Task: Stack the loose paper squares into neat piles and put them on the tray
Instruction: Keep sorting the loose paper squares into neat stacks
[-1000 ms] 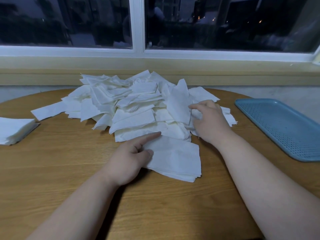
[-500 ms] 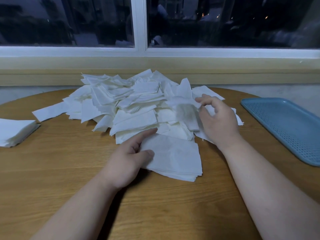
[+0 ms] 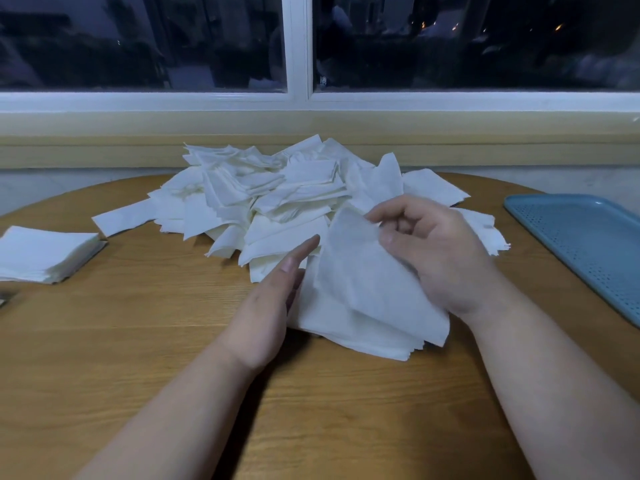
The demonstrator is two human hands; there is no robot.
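Note:
A big loose heap of white paper squares (image 3: 277, 195) lies at the far middle of the round wooden table (image 3: 138, 358). In front of it sits a small neat pile (image 3: 363, 327). My right hand (image 3: 436, 251) pinches one paper square (image 3: 356, 258) and holds it just over that pile. My left hand (image 3: 273, 299) rests with straight fingers against the pile's left edge. The blue perforated tray (image 3: 581, 247) lies at the right with nothing on it in view.
A second neat pile of squares (image 3: 45, 254) sits at the table's left edge, with a dark object (image 3: 5, 299) partly seen in front of it. Behind the table run a window sill and a dark window (image 3: 298, 64).
My right hand lifted one square off the heap's right side and brought it down and toward me over the near pile. My left hand stayed at the pile's left edge.

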